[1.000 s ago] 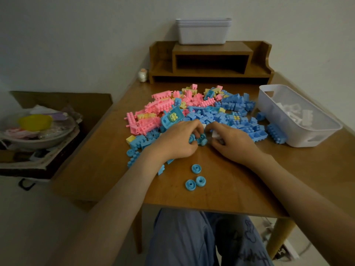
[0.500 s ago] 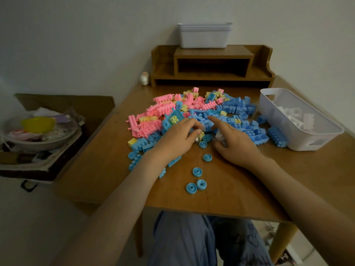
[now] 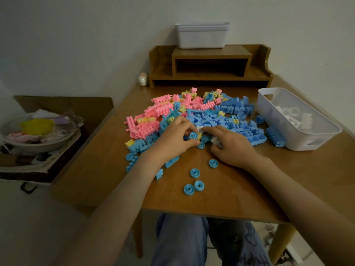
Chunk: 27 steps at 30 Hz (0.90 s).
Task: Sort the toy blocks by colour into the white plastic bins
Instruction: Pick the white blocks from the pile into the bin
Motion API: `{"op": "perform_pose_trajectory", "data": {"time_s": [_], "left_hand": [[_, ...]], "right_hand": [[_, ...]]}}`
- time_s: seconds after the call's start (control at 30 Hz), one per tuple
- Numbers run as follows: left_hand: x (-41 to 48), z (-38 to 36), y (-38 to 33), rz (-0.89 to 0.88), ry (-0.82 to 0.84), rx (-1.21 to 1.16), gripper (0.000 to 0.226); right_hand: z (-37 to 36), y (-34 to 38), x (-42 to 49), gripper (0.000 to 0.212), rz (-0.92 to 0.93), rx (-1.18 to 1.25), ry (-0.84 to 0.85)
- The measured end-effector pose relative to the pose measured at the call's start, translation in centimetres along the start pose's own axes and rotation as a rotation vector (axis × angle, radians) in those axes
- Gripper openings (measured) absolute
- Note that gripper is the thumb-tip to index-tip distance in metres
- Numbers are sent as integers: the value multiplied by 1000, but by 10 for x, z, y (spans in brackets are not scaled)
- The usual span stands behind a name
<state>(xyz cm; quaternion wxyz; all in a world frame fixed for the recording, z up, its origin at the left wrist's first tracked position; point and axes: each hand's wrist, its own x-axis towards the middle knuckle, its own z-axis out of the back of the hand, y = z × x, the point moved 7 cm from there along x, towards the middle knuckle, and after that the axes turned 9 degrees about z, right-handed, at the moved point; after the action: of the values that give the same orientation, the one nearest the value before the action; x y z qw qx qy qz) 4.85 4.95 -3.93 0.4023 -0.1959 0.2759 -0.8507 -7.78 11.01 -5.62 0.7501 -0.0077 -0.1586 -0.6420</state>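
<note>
So the biggest thing here is the wooden table [image 3: 288, 179], pushed up against the wall. At the back of it sits a wooden shelf unit [image 3: 211, 54] with a stack of white bins [image 3: 201, 37] on top. Off to the left, past the table edge, there's a bowl of odds and ends [image 3: 38, 139] sitting on some clutter.

On the right side of the table is one more white bin [image 3: 299, 144], and it's already got a bunch of white blocks [image 3: 294, 116] in it. The toy blocks [image 3: 192, 112] are heaped mid-table, just left of that bin: mostly pink on the left, blue on the right, and a few yellow ones mixed in.

Both hands are at the near edge of the heap, almost touching each other. The left hand [image 3: 172, 139] has its fingers curled and is pinching a blue wheel [image 3: 193, 135]. The right hand [image 3: 234, 148] is gripping a white block [image 3: 216, 141] in its curled fingers.

Four loose blue wheels [image 3: 195, 173] lie on the bare wood closer to the person. A tiny figurine [image 3: 143, 79] stands by the shelf's left end.
</note>
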Motion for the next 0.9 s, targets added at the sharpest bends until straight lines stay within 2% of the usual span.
{"op": "perform_pose_trajectory", "data": {"time_s": [0.2,0.37,0.47,0.57,0.7,0.9], "left_hand": [[1,2,-4,-86,-57,66,11],[-1,4,-7,-99,-87,51,17],[-3,6,-8,-47,-102,23,28],[-2,5,-4,4,-88,46,33],[2,3,-3,-14,-83,128,27],[2,2,-4,27,-70,225,32]], "right_hand": [[2,5,-1,40,49,-24,-34],[0,7,2,63,61,-81,18],[-3,7,6,65,75,-93,49],[-1,7,7,62,68,-94,26],[-2,2,7,53,37,-60,4],[4,6,4,36,88,8,-67]]}}
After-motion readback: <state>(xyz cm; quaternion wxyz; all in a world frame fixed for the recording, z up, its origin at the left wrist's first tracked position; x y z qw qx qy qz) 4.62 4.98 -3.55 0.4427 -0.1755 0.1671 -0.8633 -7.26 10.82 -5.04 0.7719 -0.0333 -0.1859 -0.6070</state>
